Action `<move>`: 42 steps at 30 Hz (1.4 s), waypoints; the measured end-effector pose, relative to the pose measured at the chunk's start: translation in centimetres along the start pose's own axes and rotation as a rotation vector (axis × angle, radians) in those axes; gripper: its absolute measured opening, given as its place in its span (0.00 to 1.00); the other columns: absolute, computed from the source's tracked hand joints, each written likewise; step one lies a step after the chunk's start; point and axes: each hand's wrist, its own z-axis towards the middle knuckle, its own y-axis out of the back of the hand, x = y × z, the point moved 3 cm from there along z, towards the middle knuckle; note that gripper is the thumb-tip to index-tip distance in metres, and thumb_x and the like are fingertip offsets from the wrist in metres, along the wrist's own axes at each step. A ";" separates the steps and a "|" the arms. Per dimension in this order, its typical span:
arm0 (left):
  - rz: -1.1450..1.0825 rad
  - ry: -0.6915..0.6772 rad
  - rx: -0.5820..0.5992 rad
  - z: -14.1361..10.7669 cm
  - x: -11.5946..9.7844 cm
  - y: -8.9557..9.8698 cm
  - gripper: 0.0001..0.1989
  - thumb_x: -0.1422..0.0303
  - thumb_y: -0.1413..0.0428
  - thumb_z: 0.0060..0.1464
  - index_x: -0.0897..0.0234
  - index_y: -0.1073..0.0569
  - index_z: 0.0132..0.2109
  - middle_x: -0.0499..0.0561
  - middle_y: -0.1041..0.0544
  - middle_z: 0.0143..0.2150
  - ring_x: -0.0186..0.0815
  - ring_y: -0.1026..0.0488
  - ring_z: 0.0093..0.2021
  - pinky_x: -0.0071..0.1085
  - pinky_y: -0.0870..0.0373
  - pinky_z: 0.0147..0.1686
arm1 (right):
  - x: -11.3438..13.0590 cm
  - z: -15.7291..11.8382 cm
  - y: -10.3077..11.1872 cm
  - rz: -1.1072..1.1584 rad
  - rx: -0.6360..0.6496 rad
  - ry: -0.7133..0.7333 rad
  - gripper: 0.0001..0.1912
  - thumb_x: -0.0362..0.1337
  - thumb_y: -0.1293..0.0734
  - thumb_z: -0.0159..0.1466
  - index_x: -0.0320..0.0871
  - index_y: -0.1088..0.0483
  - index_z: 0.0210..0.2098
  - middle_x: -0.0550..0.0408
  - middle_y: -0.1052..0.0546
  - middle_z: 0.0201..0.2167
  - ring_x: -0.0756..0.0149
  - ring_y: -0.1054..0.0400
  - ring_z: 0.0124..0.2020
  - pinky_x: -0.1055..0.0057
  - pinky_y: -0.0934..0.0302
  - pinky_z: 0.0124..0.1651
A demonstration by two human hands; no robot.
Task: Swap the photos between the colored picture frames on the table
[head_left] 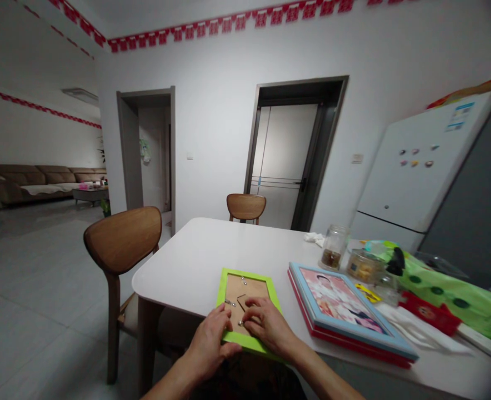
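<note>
One green frame (275,294), seemingly held for steadiness
Near-left corner is clamped by left hand (213,336); right hand (270,325) is curled beside a clip (240,323), grip unclear.

One lime-green frame (275,294) is lying on one counter (220,241), three metal clips (244,281) showing on its back. One blue picture frame (341,305) is resting on one red-sided piece (305,316). One tall glass jar (335,244) is standing nearby. Two wooden chairs (126,239) are standing at the counter. Beyond, two doorways (287,147) and two wall switches (189,156) are showing, one fridge (418,186) is bearing six magnets (415,151), and one brown sofa (51,178) is sitting farther off.
</note>
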 end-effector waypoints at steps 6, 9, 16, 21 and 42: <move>0.011 -0.027 -0.014 0.0 0.3 -0.4 0.12 0.68 0.42 0.41 0.63 0.32 0.36 0.53 0.33 0.50 0.39 0.45 0.56 0.32 0.48 0.53 | 0.3 1.8 -0.4 -0.071 -0.096 0.011 0.12 0.38 0.40 0.53 0.44 0.27 0.33 0.50 0.28 0.38 0.63 0.38 0.42 0.68 0.49 0.47; 0.015 -0.035 -0.017 0.1 0.3 -0.4 0.13 0.69 0.41 0.40 0.63 0.32 0.37 0.52 0.32 0.47 0.40 0.44 0.55 0.32 0.46 0.52 | 0.8 3.5 -1.2 -0.133 -0.114 0.001 0.13 0.38 0.41 0.55 0.43 0.27 0.34 0.50 0.27 0.36 0.64 0.38 0.41 0.70 0.48 0.45; -0.007 -0.048 -0.031 0.1 0.1 -0.2 0.14 0.69 0.39 0.38 0.62 0.32 0.35 0.52 0.31 0.46 0.38 0.42 0.54 0.32 0.46 0.52 | 1.0 5.4 -3.0 -0.284 -0.178 -0.101 0.12 0.38 0.41 0.55 0.43 0.27 0.29 0.51 0.28 0.32 0.65 0.37 0.36 0.73 0.47 0.39; -0.009 -0.018 -0.033 0.1 0.8 -0.6 0.15 0.68 0.39 0.38 0.63 0.32 0.36 0.53 0.32 0.48 0.40 0.44 0.56 0.34 0.46 0.53 | -0.7 5.9 -2.2 -0.342 -0.180 -0.166 0.15 0.40 0.44 0.57 0.43 0.28 0.34 0.51 0.27 0.34 0.65 0.37 0.39 0.72 0.48 0.41; 0.016 0.011 0.000 0.4 1.1 -0.6 0.14 0.67 0.39 0.38 0.63 0.32 0.35 0.53 0.35 0.53 0.41 0.45 0.56 0.34 0.46 0.53 | -3.8 6.9 0.1 -0.273 -0.137 -0.230 0.19 0.34 0.46 0.56 0.45 0.31 0.44 0.48 0.28 0.40 0.62 0.36 0.42 0.68 0.45 0.42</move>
